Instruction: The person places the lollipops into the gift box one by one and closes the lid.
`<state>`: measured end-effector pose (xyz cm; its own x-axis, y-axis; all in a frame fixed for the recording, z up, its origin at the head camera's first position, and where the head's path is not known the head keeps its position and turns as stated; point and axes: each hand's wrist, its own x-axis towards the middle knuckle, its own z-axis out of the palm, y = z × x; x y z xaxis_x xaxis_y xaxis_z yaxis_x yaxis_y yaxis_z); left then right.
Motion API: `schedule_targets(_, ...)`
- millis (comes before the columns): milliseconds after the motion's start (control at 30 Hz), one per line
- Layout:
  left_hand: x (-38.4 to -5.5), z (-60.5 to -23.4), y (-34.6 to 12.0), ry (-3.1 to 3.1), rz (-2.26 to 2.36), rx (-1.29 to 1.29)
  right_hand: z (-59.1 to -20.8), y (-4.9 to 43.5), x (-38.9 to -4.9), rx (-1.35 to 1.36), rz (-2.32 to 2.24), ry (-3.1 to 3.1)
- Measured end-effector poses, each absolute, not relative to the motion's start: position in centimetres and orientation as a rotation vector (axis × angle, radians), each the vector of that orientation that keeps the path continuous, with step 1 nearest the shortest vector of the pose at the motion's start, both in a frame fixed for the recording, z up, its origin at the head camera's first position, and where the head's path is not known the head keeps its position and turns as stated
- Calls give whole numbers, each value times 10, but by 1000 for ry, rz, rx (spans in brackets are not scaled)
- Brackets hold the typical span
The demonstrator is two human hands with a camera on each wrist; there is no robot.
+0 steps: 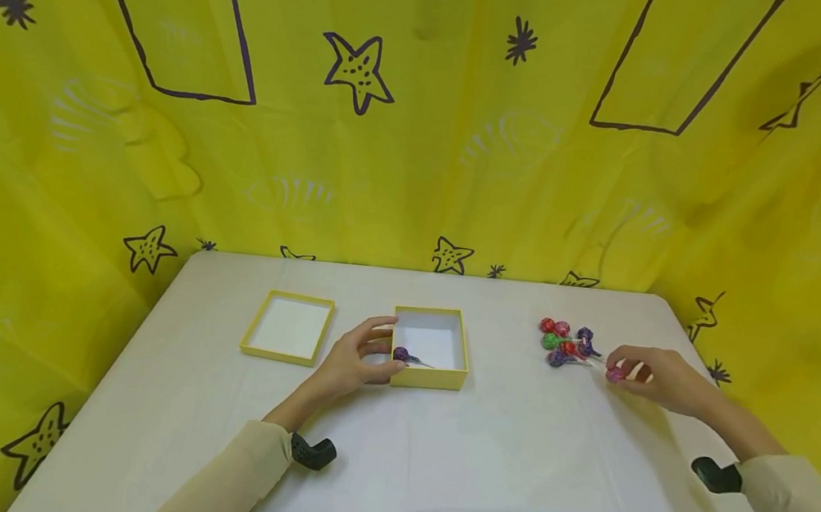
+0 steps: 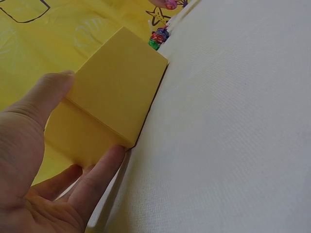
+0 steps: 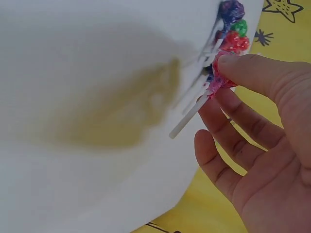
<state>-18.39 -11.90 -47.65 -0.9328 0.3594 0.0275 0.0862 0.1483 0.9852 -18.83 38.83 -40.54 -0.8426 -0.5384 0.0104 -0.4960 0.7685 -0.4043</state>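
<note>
The left hand (image 1: 350,362) grips an open yellow cardboard box (image 1: 430,379) while, to the box's right, the right hand (image 1: 659,377) pinches a pink-wrapped, white-stick lollipop (image 1: 615,375), seemingly the pickup step, with a steady carry boxward probably needed next.

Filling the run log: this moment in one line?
left hand: holds yellow box | right hand: holds pink lollipop | inside box: purple lollipop

Both hands (image 1: 346,363) (image 1: 667,381) forward, well apart, fingers (image 3: 214,158) bent
</note>
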Motion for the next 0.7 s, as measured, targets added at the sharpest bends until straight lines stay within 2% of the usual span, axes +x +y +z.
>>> schedule_targets(533, -183, -474, -118, 2205, 1871, 443, -362, 352, -209, -1007, -694, 2866)
schedule_targets(700, -181, -472, -118, 2158, 1898, 432, -344, 331, -215, -987, -735, 2838)
